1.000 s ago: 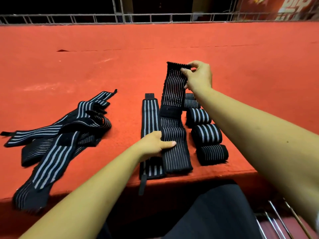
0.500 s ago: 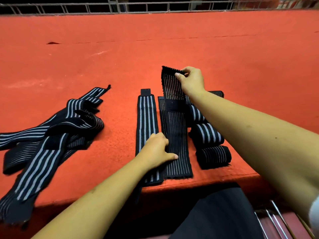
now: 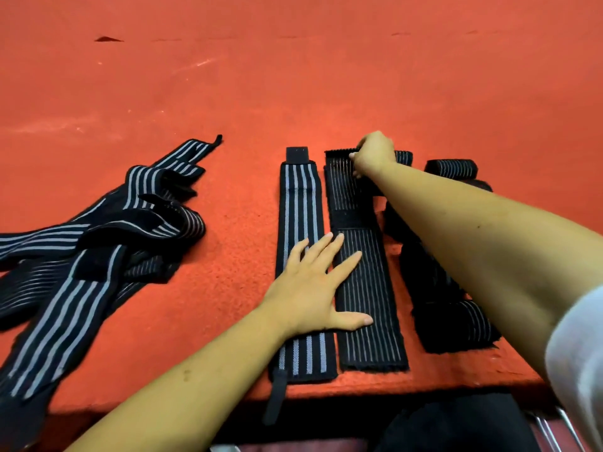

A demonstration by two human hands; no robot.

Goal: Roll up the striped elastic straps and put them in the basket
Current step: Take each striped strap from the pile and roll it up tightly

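While pinning the strap [image 3: 365,288] flat with the left hand [image 3: 313,288], start the roll from the far end. Strap lying lengthwise, near end at the near edge of the worktop [image 3: 293,76], between the second strap [image 3: 301,190] on its left and the rolls [image 3: 452,168] on its right. Right hand [image 3: 373,154] clamped on the far end, fingers curled over the edge. Left hand spread, palm down, straddling both flat straps near the near edge. Hands well apart, one per end. Looks like the step in hand: first turn of the roll, not yet made.

To do it well:
- Fold the far edge over tight and square to the strap's sides; otherwise risk of a coned roll.
- Keep light tension toward the near edge; elastic, so probably springs loose if let go.
- Shift the left palm fully onto the one strap, off the second, to avoid dragging both.
- Walk the left hand back toward the near edge while rolling.
- Watch the dark patch mid-strap, likely the fastener; finish with it placed to close the roll.
- Mind the right forearm, crossing over the rolls along the right side; easy to knock.

Left to do, by the look of it: second strap, plus the loose pile [image 3: 98,239] toward the left edge. Basket not in view, so cannot tell its place; rolls not yet in it, judging from the row on the worktop.
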